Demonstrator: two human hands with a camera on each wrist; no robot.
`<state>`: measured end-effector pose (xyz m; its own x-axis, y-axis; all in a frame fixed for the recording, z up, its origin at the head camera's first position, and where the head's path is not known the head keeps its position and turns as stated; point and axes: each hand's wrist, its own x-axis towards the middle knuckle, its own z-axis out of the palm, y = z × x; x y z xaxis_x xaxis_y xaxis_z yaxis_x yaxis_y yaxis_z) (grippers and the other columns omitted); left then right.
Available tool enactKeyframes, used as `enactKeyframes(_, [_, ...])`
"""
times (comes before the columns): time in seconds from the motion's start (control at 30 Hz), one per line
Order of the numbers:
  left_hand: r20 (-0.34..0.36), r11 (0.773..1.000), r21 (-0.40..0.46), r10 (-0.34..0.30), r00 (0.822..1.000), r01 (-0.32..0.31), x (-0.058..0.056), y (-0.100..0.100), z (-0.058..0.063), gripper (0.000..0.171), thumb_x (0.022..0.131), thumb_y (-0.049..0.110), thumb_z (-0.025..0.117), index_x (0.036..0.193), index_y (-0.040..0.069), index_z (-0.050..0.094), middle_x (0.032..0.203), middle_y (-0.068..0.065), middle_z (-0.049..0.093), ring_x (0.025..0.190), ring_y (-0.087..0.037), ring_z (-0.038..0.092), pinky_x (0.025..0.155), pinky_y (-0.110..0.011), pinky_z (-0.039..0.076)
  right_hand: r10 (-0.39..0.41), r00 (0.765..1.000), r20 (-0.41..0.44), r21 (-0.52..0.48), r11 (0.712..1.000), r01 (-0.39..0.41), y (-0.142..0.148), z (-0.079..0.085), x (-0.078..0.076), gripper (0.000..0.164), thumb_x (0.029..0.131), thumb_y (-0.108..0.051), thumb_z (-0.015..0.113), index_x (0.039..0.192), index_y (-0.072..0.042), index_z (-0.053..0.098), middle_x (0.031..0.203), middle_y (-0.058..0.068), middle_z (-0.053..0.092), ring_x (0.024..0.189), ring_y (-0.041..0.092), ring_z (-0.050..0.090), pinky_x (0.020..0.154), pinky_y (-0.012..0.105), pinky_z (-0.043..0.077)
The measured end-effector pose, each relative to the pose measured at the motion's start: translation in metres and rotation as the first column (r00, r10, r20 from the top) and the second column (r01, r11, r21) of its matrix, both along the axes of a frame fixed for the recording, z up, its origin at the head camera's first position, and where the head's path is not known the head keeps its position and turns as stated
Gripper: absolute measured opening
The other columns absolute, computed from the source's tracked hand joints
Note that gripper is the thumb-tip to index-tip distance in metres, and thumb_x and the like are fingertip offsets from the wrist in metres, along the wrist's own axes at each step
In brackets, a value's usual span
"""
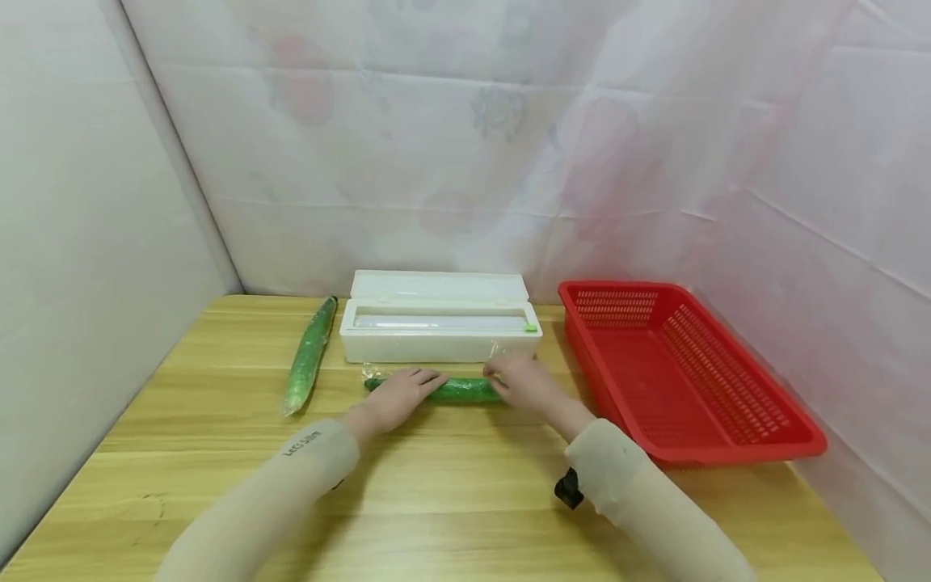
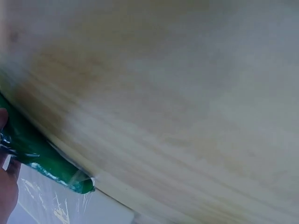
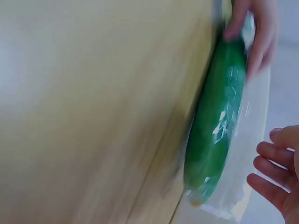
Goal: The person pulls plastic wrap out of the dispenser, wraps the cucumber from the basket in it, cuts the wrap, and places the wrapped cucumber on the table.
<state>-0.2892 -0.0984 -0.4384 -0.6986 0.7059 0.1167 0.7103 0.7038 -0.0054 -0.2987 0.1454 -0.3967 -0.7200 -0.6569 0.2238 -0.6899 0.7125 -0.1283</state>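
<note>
A green cucumber (image 1: 461, 390) with clear film around it lies crosswise on the table, in front of a white cling film box (image 1: 436, 347). My left hand (image 1: 396, 398) holds its left part, and in the right wrist view that hand's thumb and fingers (image 3: 254, 60) straddle the cucumber (image 3: 215, 116). Loose cling film (image 2: 51, 198) spreads from its far side towards the box. Beside the right end is my right hand (image 1: 529, 384); the right wrist view shows its fingers (image 3: 268, 189) spread and loosely bent, apart from the cucumber, over the film.
Another film-wrapped cucumber (image 1: 309, 356) lies on the table (image 1: 451, 501) at the left. The box's lid (image 1: 440, 285) is raised, and a green slider (image 1: 531, 328) sits at its right end. A red basket (image 1: 598, 380) stands at the right; curtains (image 1: 436, 162) surround the table.
</note>
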Motion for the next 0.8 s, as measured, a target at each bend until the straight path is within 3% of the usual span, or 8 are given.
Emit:
enactKeyframes(0.07, [0.018, 1.000, 0.005, 0.018, 1.000, -0.018, -0.002, -0.002, 0.002, 0.051, 0.094, -0.002, 0.049, 0.142, 0.009, 0.039, 0.139, -0.010, 0.047, 0.126, -0.027, 0.047, 0.105, -0.039, 0.041, 0.083, 0.993, -0.083, 0.074, 0.994, -0.077, -0.004, -0.002, 0.007, 0.004, 0.084, -0.010, 0.066, 0.087, -0.009, 0.068, 0.084, 0.001, 0.068, 0.078, 0.016, 0.063, 0.069, 0.031, 0.054])
enactKeyframes(0.13, [0.048, 0.999, 0.013, 0.029, 0.998, -0.029, -0.003, -0.003, 0.004, 0.049, 0.094, -0.001, 0.049, 0.142, 0.009, 0.040, 0.139, -0.011, 0.047, 0.127, -0.028, 0.047, 0.105, -0.040, 0.041, 0.123, 0.988, -0.099, 0.145, 0.984, -0.108, -0.007, -0.007, 0.011, 0.006, 0.085, -0.013, 0.066, 0.090, -0.010, 0.067, 0.088, 0.000, 0.067, 0.081, 0.016, 0.062, 0.069, 0.031, 0.054])
enactKeyframes(0.33, [0.156, 0.991, 0.130, 0.000, 0.988, -0.021, -0.006, 0.000, 0.004, 0.052, 0.091, 0.000, 0.053, 0.140, 0.006, 0.040, 0.139, -0.014, 0.046, 0.125, -0.032, 0.047, 0.104, -0.045, 0.040, 0.004, 1.000, -0.027, 0.164, 0.986, 0.001, -0.007, -0.017, 0.011, 0.028, 0.085, -0.013, 0.066, 0.111, -0.006, 0.063, 0.106, 0.006, 0.061, 0.097, 0.021, 0.058, 0.078, 0.038, 0.053])
enactKeyframes(0.43, [0.230, 0.967, 0.246, 0.003, 0.973, -0.061, -0.006, 0.002, 0.000, 0.055, 0.086, 0.001, 0.060, 0.138, 0.005, 0.043, 0.137, -0.016, 0.048, 0.123, -0.034, 0.047, 0.104, -0.048, 0.039, -0.008, 1.000, -0.002, 0.148, 0.989, 0.008, -0.006, -0.021, 0.007, 0.030, 0.084, -0.013, 0.067, 0.113, -0.006, 0.061, 0.107, 0.006, 0.059, 0.097, 0.021, 0.056, 0.080, 0.038, 0.053])
enactKeyframes(0.57, [0.310, 0.919, 0.356, 0.058, 0.949, -0.173, -0.010, 0.003, -0.007, 0.058, 0.081, 0.004, 0.065, 0.136, 0.009, 0.046, 0.136, -0.014, 0.049, 0.124, -0.033, 0.046, 0.104, -0.049, 0.039, 0.012, 1.000, 0.016, 0.117, 0.993, -0.014, -0.006, -0.023, -0.002, 0.034, 0.081, -0.009, 0.070, 0.113, -0.007, 0.060, 0.109, 0.006, 0.058, 0.098, 0.021, 0.055, 0.085, 0.037, 0.051])
enactKeyframes(0.7, [0.312, 0.894, 0.398, 0.081, 0.947, -0.208, -0.015, 0.003, -0.010, 0.056, 0.082, 0.007, 0.069, 0.134, 0.010, 0.049, 0.134, -0.014, 0.051, 0.124, -0.033, 0.045, 0.104, -0.050, 0.038, 0.034, 0.999, 0.013, 0.119, 0.992, -0.036, -0.008, -0.021, -0.010, 0.038, 0.078, -0.009, 0.073, 0.114, -0.007, 0.058, 0.111, 0.006, 0.059, 0.101, 0.021, 0.056, 0.089, 0.037, 0.049])
enactKeyframes(0.8, [0.295, 0.899, 0.399, 0.057, 0.954, -0.177, -0.017, 0.002, -0.009, 0.053, 0.084, 0.009, 0.068, 0.133, 0.008, 0.050, 0.132, -0.015, 0.050, 0.121, -0.033, 0.047, 0.102, -0.049, 0.040, 0.030, 0.999, 0.024, 0.151, 0.988, -0.033, -0.011, -0.019, -0.014, 0.038, 0.078, -0.011, 0.074, 0.112, -0.007, 0.057, 0.110, 0.006, 0.059, 0.101, 0.021, 0.055, 0.091, 0.037, 0.048])
